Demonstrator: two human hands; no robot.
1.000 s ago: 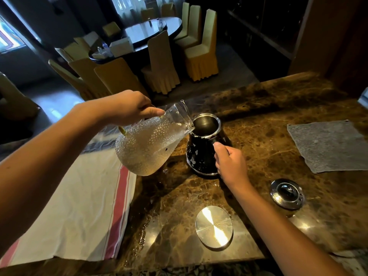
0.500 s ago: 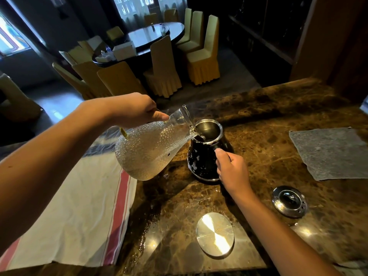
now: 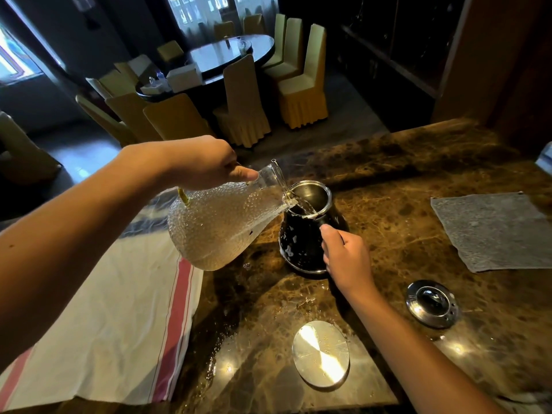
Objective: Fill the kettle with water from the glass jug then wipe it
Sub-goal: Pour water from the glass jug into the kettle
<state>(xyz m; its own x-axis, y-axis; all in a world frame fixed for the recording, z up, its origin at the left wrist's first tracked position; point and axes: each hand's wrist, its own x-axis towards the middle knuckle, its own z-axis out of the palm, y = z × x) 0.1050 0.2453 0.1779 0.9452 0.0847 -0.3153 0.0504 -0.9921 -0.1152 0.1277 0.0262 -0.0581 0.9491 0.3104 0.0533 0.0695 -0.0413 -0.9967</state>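
A textured glass jug (image 3: 222, 227) full of water is tilted to the right, its spout over the open mouth of a black kettle (image 3: 301, 240) with a steel rim. Water streams from the spout into the kettle. My left hand (image 3: 203, 162) grips the jug by its handle near the neck. My right hand (image 3: 346, 255) holds the kettle's handle on its near right side, and the handle itself is hidden. The kettle stands upright on the brown marble counter (image 3: 403, 174). A grey wiping cloth (image 3: 495, 231) lies flat at the right.
A round steel disc (image 3: 321, 354) lies on the counter in front of the kettle, and a steel kettle lid with a dark knob (image 3: 433, 303) sits at the right. A white towel with red stripes (image 3: 113, 318) covers the left. Water drops wet the counter near the kettle.
The jug has tipped further and its spout has reached the kettle's mouth; water now pours in. My right hand stays on the kettle's handle.
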